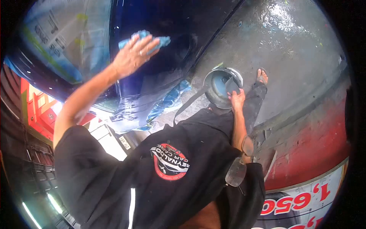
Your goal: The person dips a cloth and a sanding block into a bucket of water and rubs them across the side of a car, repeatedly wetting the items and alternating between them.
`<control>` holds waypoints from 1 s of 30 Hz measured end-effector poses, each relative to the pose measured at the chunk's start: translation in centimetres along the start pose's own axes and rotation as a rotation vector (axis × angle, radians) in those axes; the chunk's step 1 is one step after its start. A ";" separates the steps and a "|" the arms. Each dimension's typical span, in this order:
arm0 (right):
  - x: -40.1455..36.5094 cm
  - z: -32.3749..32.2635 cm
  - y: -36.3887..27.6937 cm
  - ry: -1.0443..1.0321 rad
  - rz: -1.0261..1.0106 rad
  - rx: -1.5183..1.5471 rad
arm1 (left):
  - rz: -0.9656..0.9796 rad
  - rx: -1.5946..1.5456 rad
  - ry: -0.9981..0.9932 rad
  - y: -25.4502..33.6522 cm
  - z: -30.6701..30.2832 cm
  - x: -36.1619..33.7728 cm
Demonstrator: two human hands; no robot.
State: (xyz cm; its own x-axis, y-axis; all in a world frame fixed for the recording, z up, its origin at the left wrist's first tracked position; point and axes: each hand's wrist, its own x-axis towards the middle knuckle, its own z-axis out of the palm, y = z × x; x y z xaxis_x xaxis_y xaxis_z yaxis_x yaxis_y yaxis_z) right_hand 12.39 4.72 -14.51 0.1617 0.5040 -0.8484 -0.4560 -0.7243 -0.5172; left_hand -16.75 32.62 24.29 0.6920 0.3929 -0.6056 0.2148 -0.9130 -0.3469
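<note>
My left hand [134,55] lies over a crumpled blue cloth [164,40], pressing it to the glossy dark blue car panel [164,17]. Its fingers are a little apart on top of the cloth. Lower and to the right, my right hand [237,100] pinches a dark grey sheet [231,84] that looks like sandpaper. That sheet is over the mouth of a round bucket [208,84] with bluish water [219,84] inside. A dark strap [188,102] runs from the bucket's side toward my shirt.
Printed masking sheet [68,38] covers part of the car, and blue plastic film [167,101] hangs near its lower edge. My sandalled foot [262,76] stands beside the bucket on wet concrete floor [297,49]. A red wall [305,152] and a banner [301,202] are at right.
</note>
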 end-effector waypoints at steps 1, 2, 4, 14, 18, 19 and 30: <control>-0.5 0.4 1.2 -0.001 -0.017 -0.036 | 0.020 0.001 -0.076 2.7 1.8 -3.1; -1.3 0.8 2.4 -0.012 -0.017 -0.095 | 0.052 0.013 -0.219 5.4 3.0 -5.9; -2.7 1.3 4.5 -0.030 -0.018 -0.211 | 0.098 -0.043 -0.336 10.7 6.8 -11.9; -2.6 1.2 13.2 -0.068 -0.170 -0.249 | 0.093 -0.154 -0.122 4.8 3.5 -11.9; -2.3 0.4 10.1 -0.144 -0.001 -0.043 | -0.013 -0.074 0.165 -6.2 -5.3 4.9; -2.4 -0.1 8.9 -0.209 0.044 0.005 | -0.043 -0.004 0.230 -8.2 -7.7 9.7; -3.3 -2.1 6.3 -0.353 0.211 -0.107 | -0.057 0.063 0.122 -8.9 -4.5 29.0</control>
State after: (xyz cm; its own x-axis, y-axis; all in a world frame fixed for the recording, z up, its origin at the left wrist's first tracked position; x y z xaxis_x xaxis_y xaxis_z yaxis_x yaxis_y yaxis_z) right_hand 10.79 -2.49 -15.21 -0.2435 0.4567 -0.8557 -0.3511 -0.8639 -0.3612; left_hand 4.47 51.67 13.07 0.7593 0.4244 -0.4933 0.2151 -0.8791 -0.4252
